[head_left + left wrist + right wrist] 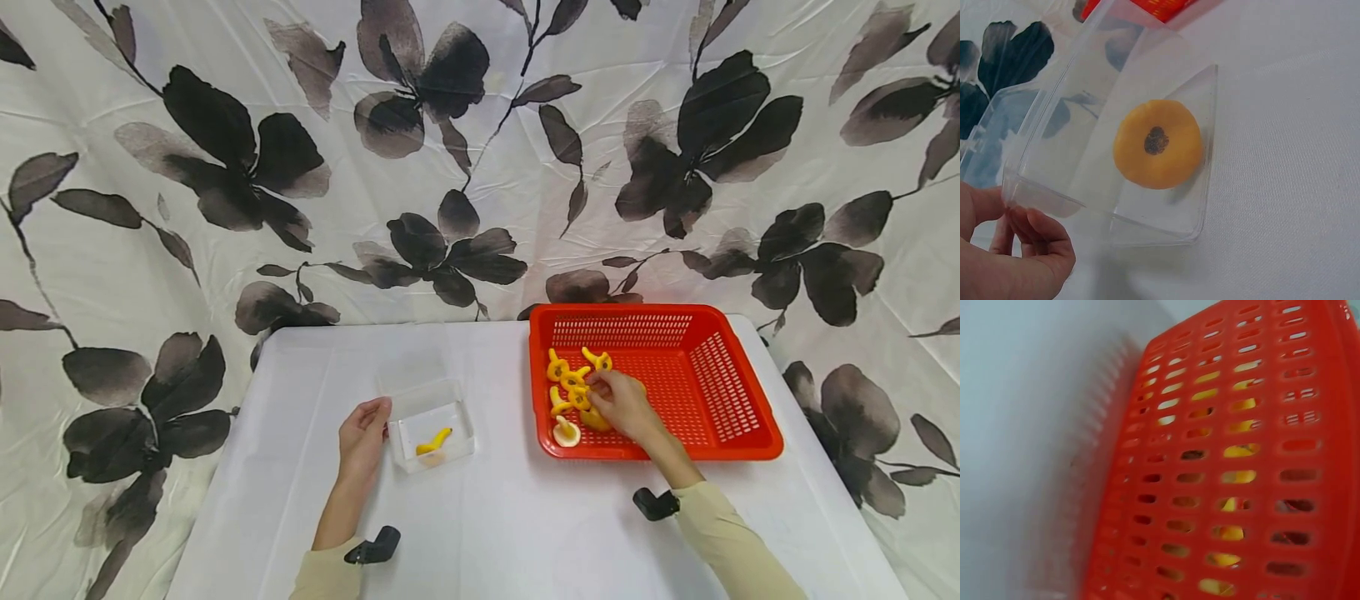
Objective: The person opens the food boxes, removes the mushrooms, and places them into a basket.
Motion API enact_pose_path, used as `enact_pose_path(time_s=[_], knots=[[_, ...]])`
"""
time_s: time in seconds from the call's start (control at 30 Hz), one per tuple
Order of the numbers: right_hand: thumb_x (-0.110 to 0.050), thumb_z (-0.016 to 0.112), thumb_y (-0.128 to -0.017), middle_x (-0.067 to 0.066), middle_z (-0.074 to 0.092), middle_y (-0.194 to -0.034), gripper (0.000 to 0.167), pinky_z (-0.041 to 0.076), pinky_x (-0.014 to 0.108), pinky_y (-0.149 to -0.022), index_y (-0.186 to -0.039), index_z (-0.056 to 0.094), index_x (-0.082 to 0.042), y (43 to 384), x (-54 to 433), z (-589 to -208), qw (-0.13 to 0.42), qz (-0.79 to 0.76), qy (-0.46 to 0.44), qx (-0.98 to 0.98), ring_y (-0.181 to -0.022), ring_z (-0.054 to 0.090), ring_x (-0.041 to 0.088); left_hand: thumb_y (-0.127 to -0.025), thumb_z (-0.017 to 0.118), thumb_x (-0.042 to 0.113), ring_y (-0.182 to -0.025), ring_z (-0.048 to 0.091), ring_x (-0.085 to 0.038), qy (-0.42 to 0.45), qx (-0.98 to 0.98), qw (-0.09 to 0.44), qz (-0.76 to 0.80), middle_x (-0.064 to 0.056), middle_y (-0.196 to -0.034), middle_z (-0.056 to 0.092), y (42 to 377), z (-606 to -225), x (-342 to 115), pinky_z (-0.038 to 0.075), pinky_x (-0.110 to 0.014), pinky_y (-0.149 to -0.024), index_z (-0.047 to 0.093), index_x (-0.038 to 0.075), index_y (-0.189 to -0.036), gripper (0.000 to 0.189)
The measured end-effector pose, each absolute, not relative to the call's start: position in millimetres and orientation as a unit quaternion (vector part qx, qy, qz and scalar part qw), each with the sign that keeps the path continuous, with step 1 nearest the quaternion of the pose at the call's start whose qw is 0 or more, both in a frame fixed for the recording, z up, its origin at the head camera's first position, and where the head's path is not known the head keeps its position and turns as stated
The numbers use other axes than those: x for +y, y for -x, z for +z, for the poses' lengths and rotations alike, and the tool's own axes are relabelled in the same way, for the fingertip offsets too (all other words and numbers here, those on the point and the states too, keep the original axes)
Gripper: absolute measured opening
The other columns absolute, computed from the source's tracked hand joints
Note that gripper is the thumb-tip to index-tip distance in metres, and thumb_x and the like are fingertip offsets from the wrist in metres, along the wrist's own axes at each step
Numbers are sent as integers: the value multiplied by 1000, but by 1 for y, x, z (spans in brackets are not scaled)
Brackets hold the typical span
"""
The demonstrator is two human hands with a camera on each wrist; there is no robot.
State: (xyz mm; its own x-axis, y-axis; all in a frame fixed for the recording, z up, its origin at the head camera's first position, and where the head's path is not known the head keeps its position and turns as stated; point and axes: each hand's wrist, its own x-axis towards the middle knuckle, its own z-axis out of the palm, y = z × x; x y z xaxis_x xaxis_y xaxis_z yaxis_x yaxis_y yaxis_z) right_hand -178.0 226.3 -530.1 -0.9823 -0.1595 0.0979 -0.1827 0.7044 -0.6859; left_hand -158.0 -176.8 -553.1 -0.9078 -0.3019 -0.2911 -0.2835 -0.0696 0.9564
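My left hand [363, 442] pinches the near-left side of a clear plastic box [470, 446], thumb and fingers at its edge in the left wrist view. Inside the box lies a yellow mushroom-like piece [433, 442]; the left wrist view shows a round orange-yellow cap with a dark spot [1157, 140]. My right hand [624, 407] reaches into a red basket [660, 452], fingertips among several yellow mushroom-like pieces [557, 369]. Whether they grip one is hard to tell. A cream-coloured mushroom-like piece [567, 432] lies in the near-left corner. The right wrist view shows only the basket's slotted wall [1210, 487].
The box's clear lid [997, 137] stands open at its far side. A white cloth covers the table [495, 517]. Behind it hangs a floral curtain [525, 167]. The basket's raised walls surround the pieces.
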Motion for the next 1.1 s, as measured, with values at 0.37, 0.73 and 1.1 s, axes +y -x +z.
enact_pose_path(time_s=[0.37,0.73,1.1], knots=[[4,70,-94,11,69,-92,6,60,37,-77,-99,67,3,188,204,-509,18,411,-111,-904,-86,67,26,-105,62,20,-90,58,-13,-219,-682,6,-698,-4,-106,64,160,-555,-177,48,-17,-71,59,-4,-126,31],[2,70,-94,10,69,-92,5,59,40,-80,-98,67,3,198,176,-493,16,431,-143,-891,-86,66,25,-106,60,24,-93,59,-13,-229,-681,-14,-695,-6,-112,63,158,-552,-178,50,-20,-78,57,-4,-131,37],[1,72,-93,11,69,-96,9,58,42,-85,-102,68,2,202,146,-483,13,443,-159,-882,-90,65,26,-107,57,19,-93,50,-14,-254,-631,-40,-732,0,-102,57,164,-545,-178,45,-19,-77,55,-6,-133,36]])
